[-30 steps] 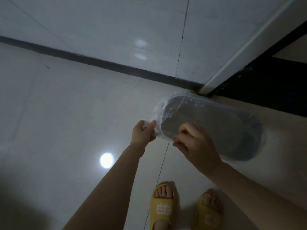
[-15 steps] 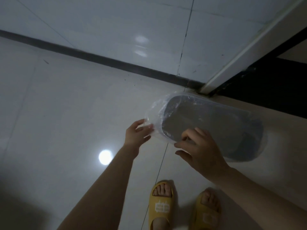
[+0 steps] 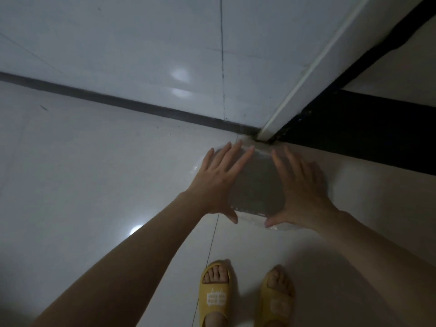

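Both hands released bagged grey item (image 3: 257, 185); left (image 3: 218, 182), right (image 3: 304, 192) now flat, fingers spread.

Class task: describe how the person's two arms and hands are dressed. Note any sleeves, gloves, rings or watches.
The left forearm and right forearm are bare up to the picture's edge; no sleeve shows. The left hand and right hand wear no gloves, and no ring, watch or bracelet shows in the dim light.
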Motion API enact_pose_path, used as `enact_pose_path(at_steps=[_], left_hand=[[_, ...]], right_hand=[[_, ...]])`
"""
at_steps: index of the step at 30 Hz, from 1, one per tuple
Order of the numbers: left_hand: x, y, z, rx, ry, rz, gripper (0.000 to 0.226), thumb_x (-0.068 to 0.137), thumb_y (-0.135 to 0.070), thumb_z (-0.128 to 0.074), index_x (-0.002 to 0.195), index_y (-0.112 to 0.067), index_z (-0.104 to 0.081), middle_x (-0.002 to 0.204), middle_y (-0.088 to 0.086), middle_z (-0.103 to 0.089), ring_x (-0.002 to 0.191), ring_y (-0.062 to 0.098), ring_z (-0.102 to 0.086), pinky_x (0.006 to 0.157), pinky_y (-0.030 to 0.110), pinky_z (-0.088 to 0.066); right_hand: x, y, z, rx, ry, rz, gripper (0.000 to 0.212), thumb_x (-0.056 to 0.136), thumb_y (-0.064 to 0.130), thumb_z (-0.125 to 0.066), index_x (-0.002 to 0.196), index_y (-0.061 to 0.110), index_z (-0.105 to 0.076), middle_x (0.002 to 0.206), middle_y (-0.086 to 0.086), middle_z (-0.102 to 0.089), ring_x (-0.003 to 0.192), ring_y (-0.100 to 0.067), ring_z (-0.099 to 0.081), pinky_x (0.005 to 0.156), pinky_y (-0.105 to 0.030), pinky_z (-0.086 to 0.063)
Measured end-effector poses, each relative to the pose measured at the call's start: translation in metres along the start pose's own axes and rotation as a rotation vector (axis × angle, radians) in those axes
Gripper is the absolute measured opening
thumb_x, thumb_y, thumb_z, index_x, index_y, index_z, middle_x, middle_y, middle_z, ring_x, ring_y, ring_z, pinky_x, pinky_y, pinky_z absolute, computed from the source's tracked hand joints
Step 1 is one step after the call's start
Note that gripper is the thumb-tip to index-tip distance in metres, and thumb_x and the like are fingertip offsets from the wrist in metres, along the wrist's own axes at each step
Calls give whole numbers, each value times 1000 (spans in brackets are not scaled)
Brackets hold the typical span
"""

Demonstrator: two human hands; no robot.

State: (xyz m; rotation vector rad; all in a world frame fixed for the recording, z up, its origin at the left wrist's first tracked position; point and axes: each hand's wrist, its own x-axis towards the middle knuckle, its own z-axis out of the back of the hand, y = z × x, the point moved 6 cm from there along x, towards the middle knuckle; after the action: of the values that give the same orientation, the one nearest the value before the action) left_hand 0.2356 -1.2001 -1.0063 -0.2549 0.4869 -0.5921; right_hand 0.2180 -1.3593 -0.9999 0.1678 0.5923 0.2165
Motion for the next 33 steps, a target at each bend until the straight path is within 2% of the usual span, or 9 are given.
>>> enact_pose_path(at_steps=[6, 12, 14, 16, 19, 22, 24, 27, 33], left_hand=[[-2, 16, -5, 77, 53, 125, 151, 43, -61, -82, 133, -29, 36, 157, 12, 13, 144, 33, 5, 112, 51, 5], [2, 9, -11, 139, 39, 188, 151, 46, -56, -83, 133, -24, 36, 157, 13, 13, 144, 33, 4, 114, 52, 0], [2, 7, -11, 160, 22, 190, 150, 46, -56, -83, 133, -24, 36, 157, 14, 13, 144, 34, 5, 113, 52, 0], [0, 7, -11, 169, 7, 185, 149, 46, -55, -83, 137, -24, 31, 157, 14, 10, 144, 34, 2, 113, 53, 0], [-1, 9, -13, 176, 12, 197, 147, 46, -53, -84, 142, -19, 23, 158, 13, 10, 145, 32, 1, 113, 52, 0], [-8, 20, -13, 215, 73, 261, 151, 48, -50, -84, 134, -20, 36, 156, 12, 19, 145, 30, 2, 114, 52, 1], [-13, 28, -11, 229, 117, 299, 156, 45, -55, -84, 125, -23, 47, 152, 10, 28, 144, 30, 8, 112, 52, 7], [-14, 25, -4, 227, 132, 246, 160, 36, -67, -79, 123, -25, 49, 145, 6, 37, 141, 31, 21, 107, 52, 16], [9, 6, -1, 275, 154, 222, 158, 40, -67, -78, 135, -15, 36, 156, 9, 22, 143, 28, 17, 108, 52, 17]], right_hand=[[-20, -35, -5, 97, 40, -48, 155, 38, 63, -81, 120, 36, 48, 153, -3, 26, 141, -27, 21, 113, -55, 8], [-38, -46, -13, 137, -53, -53, 151, 48, 44, -85, 122, 36, 47, 154, -9, 25, 142, -30, 17, 117, -52, -6], [-42, -51, -18, 183, -106, -82, 150, 49, 37, -87, 130, 34, 39, 155, -9, 19, 143, -31, 5, 114, -49, -21], [-45, -59, -24, 278, -156, -144, 145, 48, 35, -88, 140, 28, 22, 157, -6, 12, 139, -32, -22, 99, -43, -43], [-47, -65, -28, 319, -207, -172, 139, 47, 35, -89, 144, 21, 9, 158, -4, 8, 124, -32, -45, 90, -38, -50], [-45, -65, -26, 287, -188, -144, 143, 46, 37, -90, 143, 19, 14, 157, -7, 10, 134, -32, -33, 106, -43, -36], [-44, -65, -21, 238, -135, -127, 152, 44, 44, -89, 135, 25, 31, 156, -6, 19, 143, -30, -4, 115, -47, -13], [-41, -58, -7, 219, -67, -79, 159, 37, 56, -86, 122, 33, 47, 146, -1, 39, 138, -25, 27, 111, -50, 12], [-27, -43, -3, 171, -3, -72, 156, 44, 51, -86, 128, 23, 42, 150, -5, 34, 139, -26, 27, 115, -50, 8]])
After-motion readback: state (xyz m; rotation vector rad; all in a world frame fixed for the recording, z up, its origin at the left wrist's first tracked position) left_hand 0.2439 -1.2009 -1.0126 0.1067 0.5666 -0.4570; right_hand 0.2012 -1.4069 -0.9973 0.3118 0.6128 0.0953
